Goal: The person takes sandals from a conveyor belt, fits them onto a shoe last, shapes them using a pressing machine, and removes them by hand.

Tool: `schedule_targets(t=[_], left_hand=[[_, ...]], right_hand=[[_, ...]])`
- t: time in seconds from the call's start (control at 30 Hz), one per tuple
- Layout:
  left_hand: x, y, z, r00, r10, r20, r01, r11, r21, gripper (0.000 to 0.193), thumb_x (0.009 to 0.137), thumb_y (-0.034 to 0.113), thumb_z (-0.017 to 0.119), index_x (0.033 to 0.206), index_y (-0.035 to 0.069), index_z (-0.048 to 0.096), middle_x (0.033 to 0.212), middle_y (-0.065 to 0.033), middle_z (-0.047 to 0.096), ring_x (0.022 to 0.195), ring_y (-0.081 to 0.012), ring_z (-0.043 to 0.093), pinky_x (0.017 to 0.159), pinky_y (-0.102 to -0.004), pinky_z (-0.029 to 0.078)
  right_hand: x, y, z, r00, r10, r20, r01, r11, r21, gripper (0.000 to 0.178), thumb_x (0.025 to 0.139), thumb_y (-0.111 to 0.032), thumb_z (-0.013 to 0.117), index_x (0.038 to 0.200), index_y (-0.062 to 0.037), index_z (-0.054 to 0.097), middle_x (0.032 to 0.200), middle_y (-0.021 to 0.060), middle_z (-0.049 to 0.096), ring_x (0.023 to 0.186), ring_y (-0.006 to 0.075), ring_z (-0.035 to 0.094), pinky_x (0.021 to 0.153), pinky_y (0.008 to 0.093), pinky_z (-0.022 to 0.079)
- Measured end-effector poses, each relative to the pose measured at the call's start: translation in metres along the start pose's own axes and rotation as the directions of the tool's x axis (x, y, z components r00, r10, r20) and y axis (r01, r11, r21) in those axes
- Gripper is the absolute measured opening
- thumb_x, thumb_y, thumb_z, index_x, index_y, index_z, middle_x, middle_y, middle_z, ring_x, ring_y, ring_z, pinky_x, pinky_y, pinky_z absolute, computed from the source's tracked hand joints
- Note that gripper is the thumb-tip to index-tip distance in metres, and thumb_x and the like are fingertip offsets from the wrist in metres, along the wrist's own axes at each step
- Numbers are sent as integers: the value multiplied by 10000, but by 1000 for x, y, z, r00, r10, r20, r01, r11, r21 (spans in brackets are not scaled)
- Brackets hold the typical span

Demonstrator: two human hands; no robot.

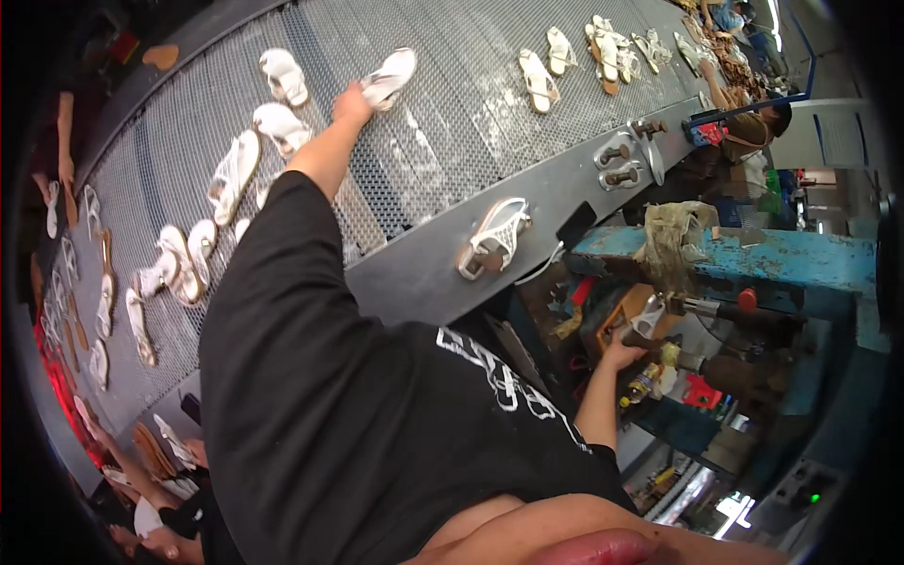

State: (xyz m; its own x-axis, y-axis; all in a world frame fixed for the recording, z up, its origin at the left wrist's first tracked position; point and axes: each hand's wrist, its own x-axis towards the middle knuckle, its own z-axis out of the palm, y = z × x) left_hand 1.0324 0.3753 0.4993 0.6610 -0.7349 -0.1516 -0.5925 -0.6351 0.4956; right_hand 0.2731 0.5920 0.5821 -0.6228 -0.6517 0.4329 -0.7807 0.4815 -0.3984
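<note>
I note the left hand [353,104] pinching a white sandal [391,77] at the grey mesh belt [461,42], more sandals [539,83] either side. Right hand [621,351] at the blue machine [791,256]; its grip I cannot tell.

Mesh belt [443,179]: fairly bright mid-grey, weave legible near the middle; whether its pale patches are glare or residue cannot be told.
White sandals [234,179]: among the brightest tones, fine detail partly washed out.
Metal ledge [414,282]: soft, dull sheen.
Black shirt [320,405]: deep and dark, folds faintly readable.
Lamp [774,19]: blown-out strip at the upper right.
Blue machine [791,259]: upper beam well lit, recess beneath in shadow.
Control box [796,485]: dim, with a glowing green light [815,498].
Far workers [753,127]: small, soft in detail.
Fisheye rim: straight edges bow, corners fall to black.
</note>
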Motion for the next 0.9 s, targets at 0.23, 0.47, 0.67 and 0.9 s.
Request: schedule_targets(t=[0.23,0.47,0.67,0.9], left_hand=[[-287,42,-10,256,697,670,769,272,-578,379,907,231,595,1227,48,508,1038,-135,639,874,-242,656,762,-342,551],[-354,183,-23,-150,759,634,806,464,-366,414,794,48,597,1195,-17,515,1011,-155,645,869,-259,664,885,-361,518],[-361,207,28,619,582,528,542,170,-823,314,893,118,498,1199,53,462,1054,-126,598,915,-233,624,752,-379,539],[-561,186,63,148,912,382,28,382,-924,566,912,237,571,1388,57,324,1189,-150,549,1061,-218,548,914,-345,439]], right_hand=[[-137,-124,-74,936,15,352,-287,614,735,617,676,109,705,1229,26,447,1221,125,521,1106,228,529,977,366,411],[-165,-218,-120,823,-232,519,-413,383,826,637,703,79,636,1313,4,470,1175,41,493,1095,153,477,987,299,358],[-159,-159,-168,754,-529,390,-104,490,866,679,652,-35,663,1307,-4,489,1154,66,512,1072,173,489,972,300,352],[-147,-84,-146,928,-287,237,18,671,741,759,630,-89,755,1290,5,393,1254,177,456,1175,321,482,992,377,381]])
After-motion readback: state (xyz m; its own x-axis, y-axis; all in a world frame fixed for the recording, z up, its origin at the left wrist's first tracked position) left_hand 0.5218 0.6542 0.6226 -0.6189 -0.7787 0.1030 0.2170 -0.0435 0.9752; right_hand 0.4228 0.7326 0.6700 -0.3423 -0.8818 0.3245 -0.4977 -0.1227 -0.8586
